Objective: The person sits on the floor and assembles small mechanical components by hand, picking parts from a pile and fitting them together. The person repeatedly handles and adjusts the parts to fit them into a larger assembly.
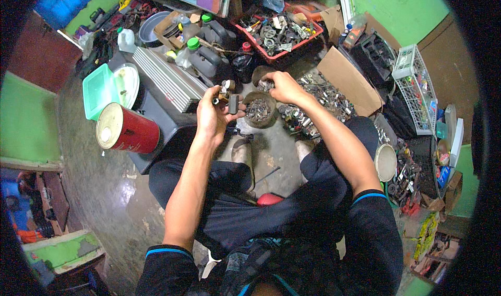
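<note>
My left hand (211, 117) is raised in front of me, fingers curled round several small metal parts. Among them are a dark grey block-shaped piece (233, 104) and brownish, shiny bits (226, 89). My right hand (285, 89) reaches over the rim of a far round tub (258, 75) of small metal pieces. Its fingertips are bent together at those pieces, and what they hold, if anything, is hidden. Just nearer stands another round tub (259, 110), filled with screws or similar small hardware. A heap of loose metal parts (326, 100) spreads to the right of both tubs.
A red can (128, 129) and a green plastic container (97, 91) stand at the left, beside a stack of ribbed metal panels (168, 79). Dark jugs (209, 61) and a red crate (282, 49) of parts are farther back. Flattened cardboard (349, 82) lies at the right.
</note>
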{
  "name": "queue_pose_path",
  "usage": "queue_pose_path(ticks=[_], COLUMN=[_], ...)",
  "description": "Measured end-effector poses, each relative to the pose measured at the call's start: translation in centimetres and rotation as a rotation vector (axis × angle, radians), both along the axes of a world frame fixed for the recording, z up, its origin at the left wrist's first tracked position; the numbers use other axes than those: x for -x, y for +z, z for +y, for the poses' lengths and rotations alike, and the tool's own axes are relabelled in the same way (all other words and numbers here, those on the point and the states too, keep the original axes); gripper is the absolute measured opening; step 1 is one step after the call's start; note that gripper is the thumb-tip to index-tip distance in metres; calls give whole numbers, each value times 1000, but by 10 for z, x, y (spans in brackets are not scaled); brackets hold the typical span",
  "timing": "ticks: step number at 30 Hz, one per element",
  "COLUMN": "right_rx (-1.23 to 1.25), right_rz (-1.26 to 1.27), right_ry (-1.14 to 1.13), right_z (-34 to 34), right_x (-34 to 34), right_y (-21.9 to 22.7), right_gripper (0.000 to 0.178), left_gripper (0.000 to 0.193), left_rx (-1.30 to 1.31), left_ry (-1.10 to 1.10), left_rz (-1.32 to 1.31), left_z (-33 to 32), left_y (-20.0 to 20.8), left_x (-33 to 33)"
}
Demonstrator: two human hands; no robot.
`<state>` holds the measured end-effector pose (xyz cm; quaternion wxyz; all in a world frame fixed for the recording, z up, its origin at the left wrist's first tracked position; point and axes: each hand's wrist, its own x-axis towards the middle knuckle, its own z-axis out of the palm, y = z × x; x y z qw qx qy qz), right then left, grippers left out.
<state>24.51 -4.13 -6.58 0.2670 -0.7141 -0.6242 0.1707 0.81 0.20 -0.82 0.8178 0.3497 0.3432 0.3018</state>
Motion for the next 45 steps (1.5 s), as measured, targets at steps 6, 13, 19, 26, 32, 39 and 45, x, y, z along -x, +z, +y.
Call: queue_pose_path(ticks=[6, 13, 19, 26, 32, 39, 45], right_rx=[-153, -378, -399, -347, -311, -313, -321], right_rz=[26, 314, 368, 564, 707, 610, 575], right_ry=[-52, -26, 78, -32, -61, -53, 1], right_z=[-12, -36, -38, -34, -38, -38, -36], right_x=[23, 44, 55, 63, 62, 65, 65], right_y=[42, 76, 68, 56, 59, 61, 58], right_gripper=[25, 19, 24, 27, 22, 24, 30], left_gripper=[35, 40, 39, 39, 40, 38, 40], left_rx=[38, -31, -114, -286, -390, -480, -508], left_ry=[-42, -109, -64, -5, -1, 55, 68], left_rz=[-137, -111, -75, -44, 57, 144, 105], left_z=[-2, -8, -15, -18, -26, -24, -25], left_y=[3, 6, 3, -5, 9, 7, 10], left_x=[-5, -7, -12, -16, -16, -15, -15])
